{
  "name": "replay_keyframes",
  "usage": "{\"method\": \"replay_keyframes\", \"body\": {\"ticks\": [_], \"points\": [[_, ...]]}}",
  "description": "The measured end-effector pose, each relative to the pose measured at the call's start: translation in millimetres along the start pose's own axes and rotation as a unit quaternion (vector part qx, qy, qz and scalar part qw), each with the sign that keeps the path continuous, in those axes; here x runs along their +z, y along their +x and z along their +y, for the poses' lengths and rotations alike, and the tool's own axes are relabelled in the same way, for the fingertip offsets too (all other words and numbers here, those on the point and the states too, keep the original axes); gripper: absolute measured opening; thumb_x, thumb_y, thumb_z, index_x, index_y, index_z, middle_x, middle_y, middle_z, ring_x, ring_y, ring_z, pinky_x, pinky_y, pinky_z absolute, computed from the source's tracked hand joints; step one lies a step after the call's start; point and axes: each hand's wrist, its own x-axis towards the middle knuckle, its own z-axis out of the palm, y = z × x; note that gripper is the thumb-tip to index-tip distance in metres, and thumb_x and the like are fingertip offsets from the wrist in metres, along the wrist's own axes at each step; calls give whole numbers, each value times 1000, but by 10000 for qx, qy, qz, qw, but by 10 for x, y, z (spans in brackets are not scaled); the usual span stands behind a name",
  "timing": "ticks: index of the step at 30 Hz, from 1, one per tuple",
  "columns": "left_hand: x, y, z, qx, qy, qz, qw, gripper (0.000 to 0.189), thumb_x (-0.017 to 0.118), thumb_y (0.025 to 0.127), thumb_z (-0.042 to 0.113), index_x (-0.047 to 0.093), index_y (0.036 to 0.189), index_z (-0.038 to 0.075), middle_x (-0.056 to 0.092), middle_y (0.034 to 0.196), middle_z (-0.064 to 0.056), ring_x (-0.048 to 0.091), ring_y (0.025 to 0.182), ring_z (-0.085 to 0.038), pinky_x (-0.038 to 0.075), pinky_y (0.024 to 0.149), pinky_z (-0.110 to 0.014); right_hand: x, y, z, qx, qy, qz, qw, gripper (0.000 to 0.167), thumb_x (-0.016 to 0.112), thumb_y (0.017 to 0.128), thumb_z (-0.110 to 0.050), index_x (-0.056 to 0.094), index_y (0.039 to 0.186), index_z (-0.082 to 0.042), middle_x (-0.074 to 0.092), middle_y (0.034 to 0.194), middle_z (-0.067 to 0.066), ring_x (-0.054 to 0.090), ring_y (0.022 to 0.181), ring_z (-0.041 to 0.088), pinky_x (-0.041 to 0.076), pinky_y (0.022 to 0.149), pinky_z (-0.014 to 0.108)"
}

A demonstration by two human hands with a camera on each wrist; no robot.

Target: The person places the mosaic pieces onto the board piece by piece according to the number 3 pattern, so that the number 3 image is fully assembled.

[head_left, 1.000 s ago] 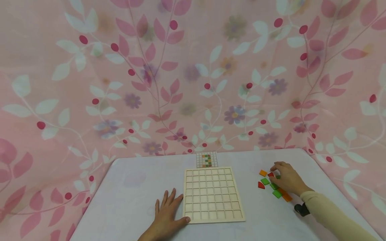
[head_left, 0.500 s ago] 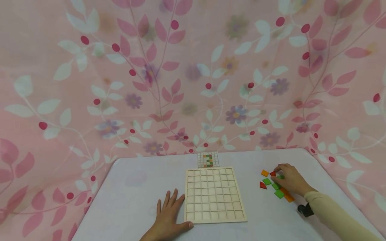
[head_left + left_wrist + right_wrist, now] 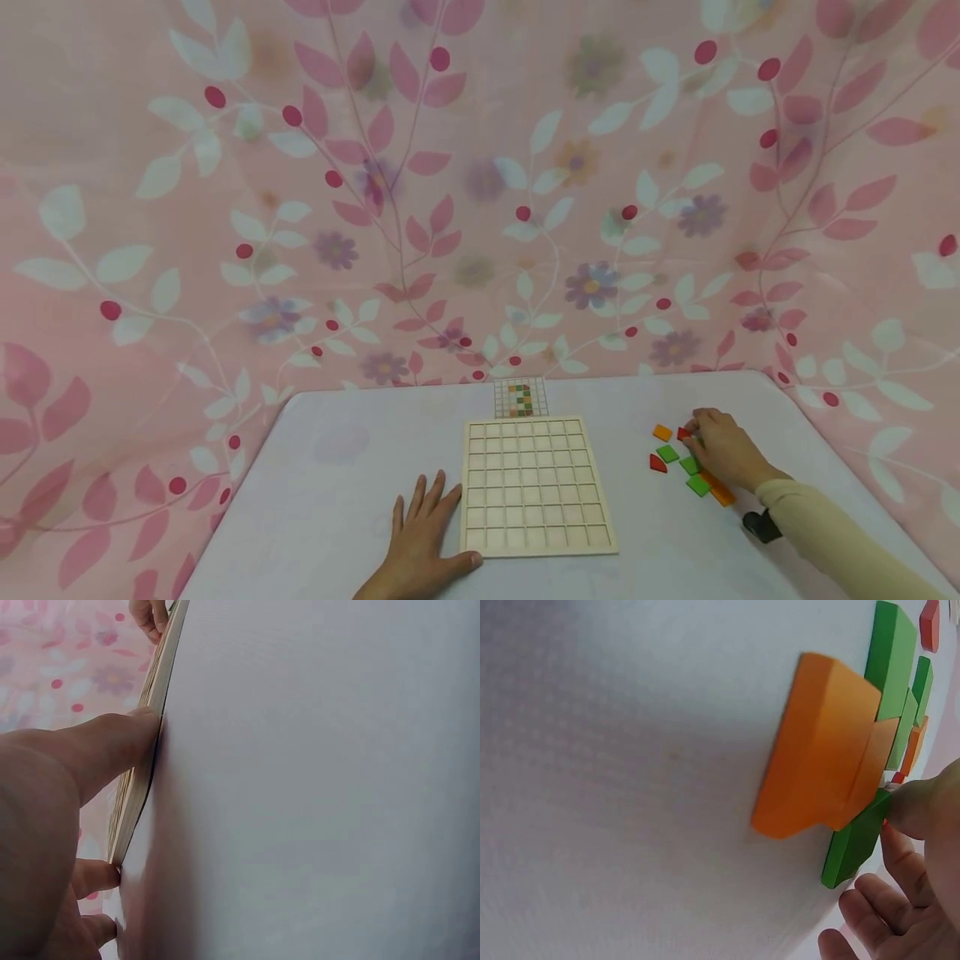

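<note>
In the head view my right hand (image 3: 723, 446) is over a loose group of coloured tiles at the right of the table. Its thumb and index finger pinch a red tile (image 3: 683, 433) at the far side of the group. In the right wrist view the thumb hides most of that tile, right beside a dark green tile (image 3: 855, 844). My left hand (image 3: 420, 537) lies spread at the left edge of a pale wooden grid board (image 3: 525, 475), fingers extended. The left wrist view has its thumb against the board's side (image 3: 142, 776).
Near the right hand lie an orange tile (image 3: 662, 432), another red tile (image 3: 657, 462), several green tiles (image 3: 698, 485) and stacked-looking orange tiles (image 3: 817, 750). Behind the board is a small pattern card (image 3: 521, 398). A pink floral curtain (image 3: 480, 192) hangs behind the white table (image 3: 330, 467).
The head view has shifted slightly, moving everything a little to the right. My right hand has drawn a little to the right over the tiles; the left hand stays at the board.
</note>
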Motion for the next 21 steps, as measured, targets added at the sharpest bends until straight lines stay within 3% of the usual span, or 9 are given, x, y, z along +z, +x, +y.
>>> {"method": "replay_keyframes", "body": {"ticks": [15, 21], "points": [[27, 22, -56, 7, 77, 33, 10000, 105, 79, 82, 67, 42, 162, 10, 19, 177, -19, 3, 164, -50, -4, 119, -82, -86, 10, -49, -701, -477, 641, 9943, 24, 80, 93, -13, 69, 107, 3, 62, 132, 37, 59, 118, 57, 54, 91, 72], [40, 16, -65, -11, 61, 49, 10000, 105, 80, 82, 66, 42, 162, 10, 19, 177, -18, 3, 164, -50, -5, 119, -81, -166, 94, -246, -765, -392, 556, 9947, 23, 79, 94, -11, 70, 110, 4, 60, 136, 36, 58, 120, 57, 54, 90, 72]]}}
